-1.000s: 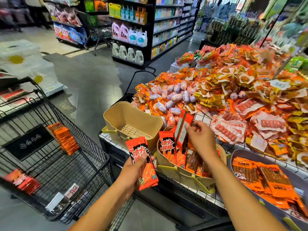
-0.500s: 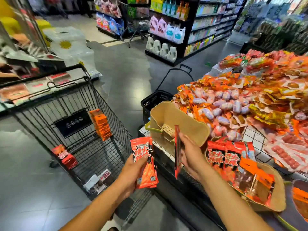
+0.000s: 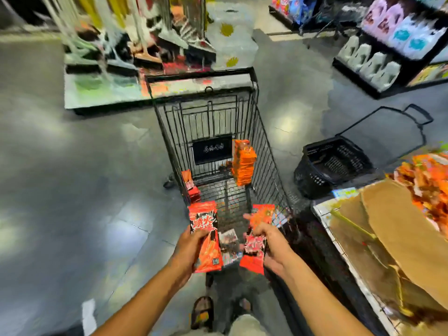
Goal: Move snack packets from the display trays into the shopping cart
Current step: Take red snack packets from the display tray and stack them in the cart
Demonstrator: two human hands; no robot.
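Shop aisle (image 3: 72,190): left hand (image 3: 188,251), right hand (image 3: 274,246) around packets (image 3: 206,241)

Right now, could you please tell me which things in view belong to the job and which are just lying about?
Part of the job: left hand gripping a red packet; right hand gripping a second red packet; shopping cart; orange packet stack inside it; tan display tray.
Just lying about: black hand basket on the floor; white jugs.
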